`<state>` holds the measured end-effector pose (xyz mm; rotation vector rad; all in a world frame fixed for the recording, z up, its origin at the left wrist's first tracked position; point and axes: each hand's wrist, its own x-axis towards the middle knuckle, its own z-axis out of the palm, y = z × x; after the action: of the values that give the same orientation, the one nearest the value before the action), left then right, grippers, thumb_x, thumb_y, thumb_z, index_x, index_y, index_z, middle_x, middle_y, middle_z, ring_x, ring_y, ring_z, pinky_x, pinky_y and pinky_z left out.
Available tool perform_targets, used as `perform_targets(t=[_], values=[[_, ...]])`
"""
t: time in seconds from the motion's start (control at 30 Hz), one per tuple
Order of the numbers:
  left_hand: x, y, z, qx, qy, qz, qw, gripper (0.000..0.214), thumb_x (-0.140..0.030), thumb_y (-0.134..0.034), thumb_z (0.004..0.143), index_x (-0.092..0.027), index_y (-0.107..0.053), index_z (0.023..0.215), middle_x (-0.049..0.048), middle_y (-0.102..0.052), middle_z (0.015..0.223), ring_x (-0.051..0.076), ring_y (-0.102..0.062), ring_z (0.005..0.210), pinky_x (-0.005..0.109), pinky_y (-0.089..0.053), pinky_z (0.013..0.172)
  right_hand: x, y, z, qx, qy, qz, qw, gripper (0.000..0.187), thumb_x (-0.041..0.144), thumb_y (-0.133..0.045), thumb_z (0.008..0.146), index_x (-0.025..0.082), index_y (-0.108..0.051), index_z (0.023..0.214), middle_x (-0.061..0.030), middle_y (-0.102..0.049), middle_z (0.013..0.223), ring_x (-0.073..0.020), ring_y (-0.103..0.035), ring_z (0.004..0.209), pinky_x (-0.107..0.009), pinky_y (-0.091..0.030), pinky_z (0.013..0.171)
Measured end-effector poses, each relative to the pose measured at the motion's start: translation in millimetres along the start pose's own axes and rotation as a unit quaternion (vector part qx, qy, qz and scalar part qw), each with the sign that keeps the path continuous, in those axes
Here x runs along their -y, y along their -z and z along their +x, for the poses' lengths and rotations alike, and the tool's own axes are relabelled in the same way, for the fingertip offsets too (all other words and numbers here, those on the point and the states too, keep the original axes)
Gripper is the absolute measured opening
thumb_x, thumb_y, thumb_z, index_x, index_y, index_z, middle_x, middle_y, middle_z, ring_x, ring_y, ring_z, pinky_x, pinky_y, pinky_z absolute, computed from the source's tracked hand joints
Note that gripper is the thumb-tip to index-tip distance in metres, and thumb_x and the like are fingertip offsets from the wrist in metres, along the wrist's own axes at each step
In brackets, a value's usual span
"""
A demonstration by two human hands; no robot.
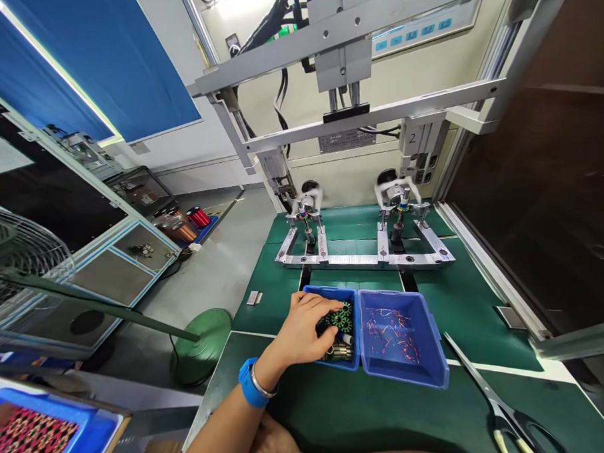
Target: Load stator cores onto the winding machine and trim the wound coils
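My left hand (305,327), with a blue watch (253,384) on its wrist, reaches into the left blue bin (358,332). Its fingers and thumb curl around the edge of a round green stator core (345,316). Part of another green core shows under the palm. Brass-coloured metal cylinders (340,352) lie in the near part of this bin. Lower down, my right hand (272,442) rests below the left forearm, which partly covers it; its fingers are hidden.
Right of it, another blue bin (439,353) holds wire scraps (392,334). Large scissors (499,402) lie at right. Behind the bins stands a metal fixture (353,260) with two stations, under a machine frame (377,119). A green fan stand (201,345) is on the left floor.
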<state>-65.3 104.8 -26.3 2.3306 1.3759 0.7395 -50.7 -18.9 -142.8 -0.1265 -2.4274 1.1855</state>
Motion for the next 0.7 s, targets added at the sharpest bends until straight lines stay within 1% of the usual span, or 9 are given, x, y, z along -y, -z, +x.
perform_targets(t=[0.1,0.17,0.23,0.33,0.4,0.47,0.6,0.67,0.7], values=[[3.1,2.7,-1.3,-0.013,-0.009,-0.019,1.0,0.042,-0.015,-0.053,0.078,-0.022,-0.062,0.118,0.0027,-0.069,0.113,0.021,-0.059,0.107,0.042,-0.032,0.098,-8.3,-14.1,12.1,0.033,-0.022,-0.008,0.999,0.045,0.026,-0.074,0.095,0.011,-0.057,0.134,-0.0188,-0.047,0.138,-0.0377,-0.041,0.13,-0.059,-0.036,0.109],[7.0,5.9,-2.8,-0.031,0.006,-0.013,0.999,0.04,-0.012,-0.049,0.077,-0.021,-0.063,0.114,0.0035,-0.068,0.113,0.021,-0.057,0.109,0.042,-0.032,0.098,-9.1,-15.8,16.3,0.052,-0.034,-0.014,0.998,0.053,0.016,-0.077,0.086,0.009,-0.058,0.134,-0.0208,-0.043,0.141,-0.0401,-0.037,0.132,-0.059,-0.032,0.111],[11.4,10.1,-5.0,-0.038,0.031,0.021,0.999,0.036,-0.01,-0.049,0.075,-0.02,-0.065,0.106,0.0046,-0.066,0.114,0.023,-0.055,0.113,0.044,-0.033,0.098,-5.0,-9.1,15.9,0.084,-0.033,-0.029,0.995,0.059,0.007,-0.073,0.08,0.008,-0.056,0.136,-0.0193,-0.033,0.146,-0.0411,-0.032,0.135,-0.061,-0.026,0.114],[16.1,15.6,-8.6,-0.007,0.06,0.08,0.995,0.029,-0.011,-0.055,0.073,-0.021,-0.068,0.097,0.0041,-0.063,0.12,0.028,-0.049,0.12,0.047,-0.032,0.098,5.6,8.9,11.2,0.135,-0.022,-0.069,0.988,0.061,0.001,-0.066,0.08,0.006,-0.051,0.139,-0.0156,-0.022,0.149,-0.0361,-0.021,0.14,-0.058,-0.021,0.118],[17.0,17.2,-10.5,0.024,0.066,0.104,0.992,0.031,-0.011,-0.057,0.075,-0.023,-0.07,0.101,0.0037,-0.06,0.125,0.029,-0.045,0.125,0.048,-0.032,0.098,10.5,16.8,8.3,0.145,-0.022,-0.102,0.984,0.06,0.003,-0.064,0.083,0.003,-0.048,0.141,-0.0162,-0.022,0.148,-0.0345,-0.021,0.14,-0.055,-0.023,0.118],[16.7,17.4,-11.6,0.046,0.066,0.118,0.99,0.033,-0.01,-0.057,0.079,-0.023,-0.069,0.106,0.0037,-0.058,0.129,0.029,-0.041,0.128,0.048,-0.031,0.1,10.8,17.1,6.3,0.135,-0.013,-0.137,0.981,0.057,0.004,-0.064,0.086,0.002,-0.048,0.141,-0.0172,-0.024,0.147,-0.0353,-0.025,0.139,-0.056,-0.029,0.116],[14.5,17.0,-12.8,0.077,0.061,0.139,0.985,0.038,-0.006,-0.056,0.082,-0.023,-0.067,0.114,0.0027,-0.059,0.128,0.028,-0.037,0.133,0.049,-0.029,0.101,3.3,4.2,4.9,0.13,0.007,-0.187,0.974,0.048,0.002,-0.061,0.086,0.006,-0.057,0.134,-0.0144,-0.041,0.141,-0.0328,-0.027,0.138,-0.058,-0.036,0.112],[12.9,17.1,-13.0,0.086,0.062,0.147,0.983,0.041,-0.005,-0.056,0.082,-0.024,-0.066,0.117,0.0022,-0.06,0.127,0.029,-0.035,0.134,0.05,-0.027,0.102,0.5,-0.8,5.4,0.136,0.006,-0.196,0.971,0.046,0.003,-0.063,0.085,0.006,-0.059,0.131,-0.0131,-0.045,0.138,-0.032,-0.024,0.14,-0.058,-0.039,0.111],[12.0,17.2,-12.9,0.088,0.064,0.15,0.983,0.042,-0.005,-0.055,0.082,-0.023,-0.066,0.118,0.0018,-0.061,0.126,0.029,-0.035,0.135,0.05,-0.027,0.103,-0.1,-1.9,5.8,0.132,0.009,-0.2,0.971,0.045,0.005,-0.064,0.085,0.005,-0.06,0.13,-0.0132,-0.045,0.139,-0.0318,-0.021,0.141,-0.057,-0.04,0.111]])
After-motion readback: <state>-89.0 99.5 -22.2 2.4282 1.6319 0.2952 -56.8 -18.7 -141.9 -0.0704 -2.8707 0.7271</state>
